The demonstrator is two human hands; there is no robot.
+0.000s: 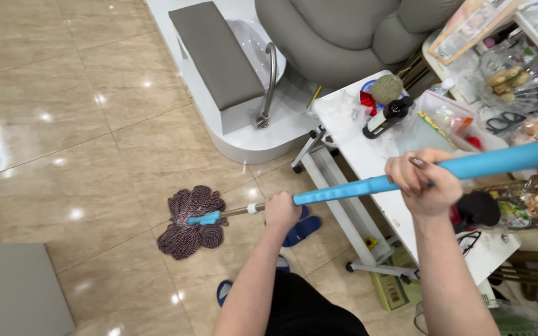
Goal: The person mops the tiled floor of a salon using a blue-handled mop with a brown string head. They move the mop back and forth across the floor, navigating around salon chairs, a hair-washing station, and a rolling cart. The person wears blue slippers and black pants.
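Observation:
A mop with a long blue handle (368, 185) runs from upper right down to a purple string mop head (189, 222) that lies spread on the glossy beige tiled floor (63, 137). My left hand (281, 210) grips the shaft low down, just above the metal section. Higher up, my right hand (423, 184) is closed around the blue handle. Both arms reach forward from the bottom of the view.
A white rolling cart (350, 118) crowded with a dark bottle (386, 117), bags and snacks stands to the right. A grey pedicure chair (344, 31) with a white foot basin (250, 140) and grey footrest (216, 53) is ahead. Blue slippers (303, 230) are on my feet.

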